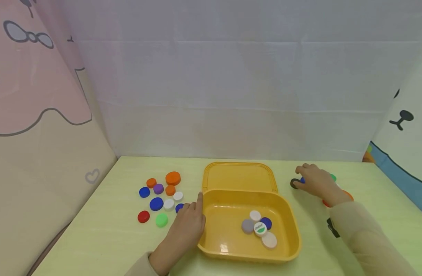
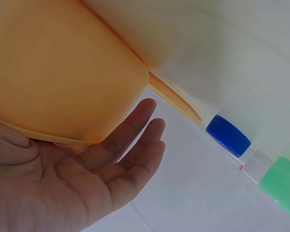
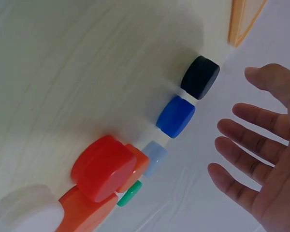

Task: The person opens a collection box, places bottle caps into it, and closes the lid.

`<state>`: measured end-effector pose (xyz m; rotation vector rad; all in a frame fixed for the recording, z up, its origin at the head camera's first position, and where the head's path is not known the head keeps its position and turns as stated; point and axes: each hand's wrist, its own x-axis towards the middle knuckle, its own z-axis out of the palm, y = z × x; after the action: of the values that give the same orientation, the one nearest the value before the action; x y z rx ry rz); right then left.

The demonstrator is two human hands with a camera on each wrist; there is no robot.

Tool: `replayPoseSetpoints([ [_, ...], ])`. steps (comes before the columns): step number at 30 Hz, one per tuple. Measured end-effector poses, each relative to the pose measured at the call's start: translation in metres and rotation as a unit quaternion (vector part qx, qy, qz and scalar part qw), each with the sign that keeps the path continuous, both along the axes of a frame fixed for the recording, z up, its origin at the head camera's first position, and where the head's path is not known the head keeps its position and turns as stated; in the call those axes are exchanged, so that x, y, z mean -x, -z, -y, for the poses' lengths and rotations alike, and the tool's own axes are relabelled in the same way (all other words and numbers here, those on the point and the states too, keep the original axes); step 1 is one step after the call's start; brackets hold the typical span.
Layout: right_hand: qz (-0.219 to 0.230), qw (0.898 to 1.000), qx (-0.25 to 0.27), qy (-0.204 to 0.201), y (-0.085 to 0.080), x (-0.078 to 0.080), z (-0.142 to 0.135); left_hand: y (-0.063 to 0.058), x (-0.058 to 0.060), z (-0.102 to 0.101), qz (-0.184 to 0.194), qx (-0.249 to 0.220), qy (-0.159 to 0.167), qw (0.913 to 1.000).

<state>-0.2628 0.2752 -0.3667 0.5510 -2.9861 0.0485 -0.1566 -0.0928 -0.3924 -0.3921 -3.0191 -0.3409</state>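
My left hand (image 1: 188,226) lies along the left side of the yellow plastic box (image 1: 293,230), index finger extended at its rim; in the left wrist view the other fingers (image 2: 130,157) are loosely bent beside the wall. The thumb is hidden there. Inside the box lie several bottle caps, among them a white cap with a green mark (image 1: 260,229) and a grey cap (image 1: 248,226). My right hand (image 1: 317,184) hovers with spread fingers over the right-hand caps, nearest a black cap (image 3: 200,77). A blue cap (image 3: 176,117) sits beside that one.
The box's lid part (image 1: 238,176) lies flat behind it. Several loose caps, including a large orange cap (image 1: 173,178) and a light green cap (image 1: 161,220), spread left of the box. A red cap (image 3: 104,168) lies among the right-hand caps. A small black object (image 1: 333,227) is by the right forearm.
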Motion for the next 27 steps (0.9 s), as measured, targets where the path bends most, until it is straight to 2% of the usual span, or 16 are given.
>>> replayPoseSetpoints([
  [12,0.044,0.999,0.0,0.011,0.006,0.005,-0.002,-0.001,-0.002,0.0,-0.006,0.002,0.001,1.0],
  [18,0.056,0.998,0.0,0.018,0.011,0.006,-0.004,-0.001,-0.001,0.0,0.005,-0.009,-0.003,0.9999],
  [27,0.065,0.998,-0.009,0.02,0.013,0.007,-0.003,0.0,0.0,0.001,0.0,-0.006,0.002,1.0],
])
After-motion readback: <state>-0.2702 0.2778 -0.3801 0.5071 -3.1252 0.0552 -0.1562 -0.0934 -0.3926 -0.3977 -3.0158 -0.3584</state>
